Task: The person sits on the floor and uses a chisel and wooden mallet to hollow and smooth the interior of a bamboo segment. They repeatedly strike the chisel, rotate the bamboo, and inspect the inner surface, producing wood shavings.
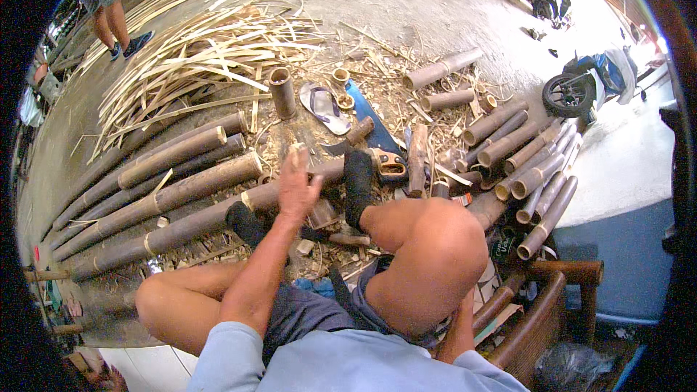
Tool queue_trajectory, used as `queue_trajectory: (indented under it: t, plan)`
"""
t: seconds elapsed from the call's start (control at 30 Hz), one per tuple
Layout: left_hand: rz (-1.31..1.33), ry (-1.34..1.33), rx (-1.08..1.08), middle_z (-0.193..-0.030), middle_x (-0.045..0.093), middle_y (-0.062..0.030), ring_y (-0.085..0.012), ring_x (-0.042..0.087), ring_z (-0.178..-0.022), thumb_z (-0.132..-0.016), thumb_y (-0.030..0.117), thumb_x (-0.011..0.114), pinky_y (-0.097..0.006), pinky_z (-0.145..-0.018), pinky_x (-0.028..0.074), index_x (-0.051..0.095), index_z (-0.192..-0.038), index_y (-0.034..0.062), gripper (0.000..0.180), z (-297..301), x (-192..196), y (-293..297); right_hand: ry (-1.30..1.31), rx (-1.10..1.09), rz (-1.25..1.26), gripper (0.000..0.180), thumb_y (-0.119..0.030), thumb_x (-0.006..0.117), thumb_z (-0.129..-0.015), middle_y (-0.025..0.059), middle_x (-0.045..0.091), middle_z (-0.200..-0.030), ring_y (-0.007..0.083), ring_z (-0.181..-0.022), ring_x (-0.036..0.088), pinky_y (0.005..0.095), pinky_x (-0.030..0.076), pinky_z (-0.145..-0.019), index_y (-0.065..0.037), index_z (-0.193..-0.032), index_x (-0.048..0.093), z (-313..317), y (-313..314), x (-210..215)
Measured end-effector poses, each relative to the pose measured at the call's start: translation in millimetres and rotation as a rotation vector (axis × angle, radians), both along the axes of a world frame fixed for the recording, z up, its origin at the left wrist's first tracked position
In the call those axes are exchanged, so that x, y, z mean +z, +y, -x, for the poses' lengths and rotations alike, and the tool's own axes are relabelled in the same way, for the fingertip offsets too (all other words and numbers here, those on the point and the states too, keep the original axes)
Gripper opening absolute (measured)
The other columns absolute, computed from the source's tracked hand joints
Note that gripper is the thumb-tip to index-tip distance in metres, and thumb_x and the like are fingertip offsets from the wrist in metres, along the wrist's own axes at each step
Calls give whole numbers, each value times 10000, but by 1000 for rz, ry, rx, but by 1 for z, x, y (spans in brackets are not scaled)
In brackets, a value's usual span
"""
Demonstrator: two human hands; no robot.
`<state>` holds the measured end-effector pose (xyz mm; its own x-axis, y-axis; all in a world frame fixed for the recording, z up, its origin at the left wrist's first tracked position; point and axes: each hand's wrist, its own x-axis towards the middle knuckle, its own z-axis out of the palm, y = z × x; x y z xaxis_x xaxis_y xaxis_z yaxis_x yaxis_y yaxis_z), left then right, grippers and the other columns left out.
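Observation:
My left hand (296,187) is over a long brown bamboo pole (196,229), its fingers stretched out and the thumb apart. A small pale bit shows at its fingertips; I cannot tell whether it is touched or lies behind them. The pole runs from the lower left to my right foot, which wears a dark sock (357,181). My right forearm (459,330) goes down beside my bent right leg, and the hand is hidden there. Just beyond the pole lie a handsaw (374,120) with a blue blade and a blade with a bamboo handle (359,131).
More bamboo poles (189,192) lie at left, and cut bamboo lengths (530,174) are stacked at right. A flip-flop (324,109) and an upright bamboo tube (282,93) stand among shavings. Split strips (210,51) form a heap. A person's legs (111,25) and motorbikes (581,91) are farther off.

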<state>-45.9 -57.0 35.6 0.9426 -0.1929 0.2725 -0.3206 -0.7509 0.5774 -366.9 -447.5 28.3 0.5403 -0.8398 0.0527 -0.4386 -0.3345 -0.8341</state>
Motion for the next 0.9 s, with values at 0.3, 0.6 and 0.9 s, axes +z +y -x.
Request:
queue_trajectory:
  t: [0.3, 0.6, 0.9]
  plan:
    - [-56, -164, -716, -1226, 657, -130, -290, 607, -1208, -822, 231, 743, -519, -1121, 383, 571, -1338, 144, 551, -47, 79, -64, 124, 1287, -146, 355, -278, 612, -989, 146, 722, -1048, 262, -955, 694, 366, 530, -898, 7, -1198, 648, -308, 119, 140]
    - [1080, 100, 144, -903, 614, -36, -146, 566, -817, -987, 385, 636, -320, -769, 472, 574, -1139, 49, 374, -223, 88, 42, 626, 983, 728, 643, -74, 668, -833, 232, 523, -1365, 452, -1213, 547, 490, 484, -1012, -158, -1443, 483, -351, -21, 15]
    - [1191, -51, 223, -962, 639, -4, -107, 585, -883, -914, 373, 765, -270, -804, 475, 593, -1160, 58, 435, -311, 50, 31, 849, 1251, 1134, 608, -104, 554, -895, 122, 398, -1561, 382, -1436, 363, 557, 310, -1171, -240, -1479, 460, -343, -73, -26]
